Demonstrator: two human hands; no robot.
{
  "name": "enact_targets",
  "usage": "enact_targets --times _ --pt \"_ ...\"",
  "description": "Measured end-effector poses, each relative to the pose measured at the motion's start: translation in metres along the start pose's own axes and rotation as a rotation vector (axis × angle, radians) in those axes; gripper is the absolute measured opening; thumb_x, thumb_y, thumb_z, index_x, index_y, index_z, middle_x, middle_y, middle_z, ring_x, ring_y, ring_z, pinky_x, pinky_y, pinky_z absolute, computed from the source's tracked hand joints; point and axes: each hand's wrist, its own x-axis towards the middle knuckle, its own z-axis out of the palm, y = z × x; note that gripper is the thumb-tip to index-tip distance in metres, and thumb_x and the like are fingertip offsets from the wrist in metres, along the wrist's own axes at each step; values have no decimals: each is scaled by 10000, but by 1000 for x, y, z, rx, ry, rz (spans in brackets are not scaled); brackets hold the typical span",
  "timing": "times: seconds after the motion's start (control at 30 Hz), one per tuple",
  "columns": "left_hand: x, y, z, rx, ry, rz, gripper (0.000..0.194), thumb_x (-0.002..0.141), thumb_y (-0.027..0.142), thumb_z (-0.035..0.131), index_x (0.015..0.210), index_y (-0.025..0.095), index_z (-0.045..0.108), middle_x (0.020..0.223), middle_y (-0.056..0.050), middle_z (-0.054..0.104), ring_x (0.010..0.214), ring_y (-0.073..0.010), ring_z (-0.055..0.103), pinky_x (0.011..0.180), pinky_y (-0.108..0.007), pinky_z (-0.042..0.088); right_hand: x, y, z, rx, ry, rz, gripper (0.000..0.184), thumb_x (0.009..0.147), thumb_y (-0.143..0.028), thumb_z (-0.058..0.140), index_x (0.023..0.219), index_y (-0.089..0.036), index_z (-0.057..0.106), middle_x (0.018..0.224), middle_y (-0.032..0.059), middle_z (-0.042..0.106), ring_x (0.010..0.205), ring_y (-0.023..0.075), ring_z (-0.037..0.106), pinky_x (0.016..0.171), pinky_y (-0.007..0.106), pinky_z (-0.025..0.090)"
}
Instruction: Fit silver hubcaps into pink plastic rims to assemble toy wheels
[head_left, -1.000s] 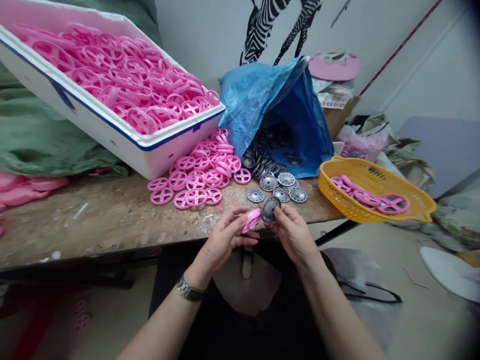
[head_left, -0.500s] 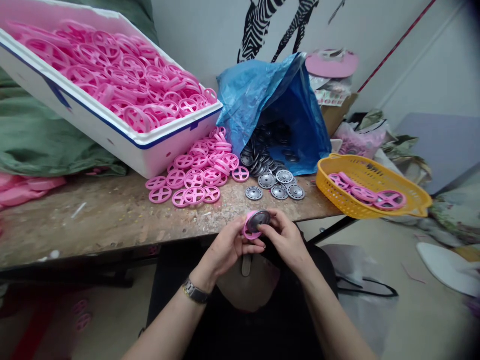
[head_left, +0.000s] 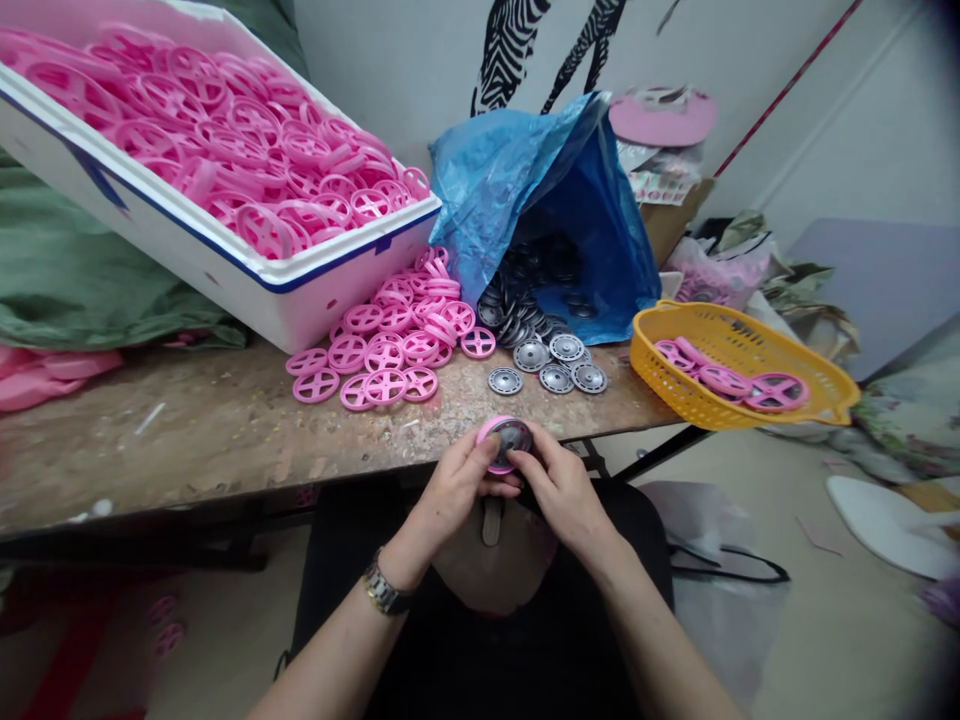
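Both hands meet just below the near edge of the wooden table (head_left: 210, 430). My left hand (head_left: 459, 490) grips a pink plastic wheel (head_left: 489, 432) by its rim. A silver hub disc (head_left: 511, 440) lies in the wheel's face, and the fingers of my right hand (head_left: 559, 485) press on it. A loose heap of pink wheels (head_left: 390, 345) lies on the table in front of me. A few silver discs (head_left: 551, 365) spill out beside it.
A white foam box (head_left: 195, 250) full of pink wheels leans at the back left. A blue plastic bag (head_left: 540, 200) holds many silver discs. A yellow basket (head_left: 739, 375) with some wheels overhangs the table's right end. Green cloth lies at the far left.
The silver disc, held apart from the pink wheel a second ago, now sits in the wheel's face. Both hands have closed together and shifted slightly down and left.
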Motion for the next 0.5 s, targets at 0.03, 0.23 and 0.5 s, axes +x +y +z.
enact_targets --times 0.03,0.23,0.5 --pt "0 1 0 37 -4 14 490 825 514 712 1122 130 644 971 -80 690 756 -160 700 675 -278 621 0 -1 0 15 7 -6 353 929 -316 534 1264 -249 621 1208 52 710 1132 246 650 977 367 481" --pt "-3 4 -4 151 -29 17 384 898 435 630 1164 159 611 1023 -71 664 777 -165 706 695 -291 617 -2 -3 -2 154 75 5 253 914 -346 571 1100 -240 707 1068 37 744 1007 226 675 871 328 524" --pt "-7 4 -2 422 -35 218 285 971 403 503 1150 202 597 1074 -64 625 927 -206 657 710 -301 618 -5 -7 0 219 133 59 192 857 -387 652 968 -237 699 914 28 726 820 202 661 714 298 536"
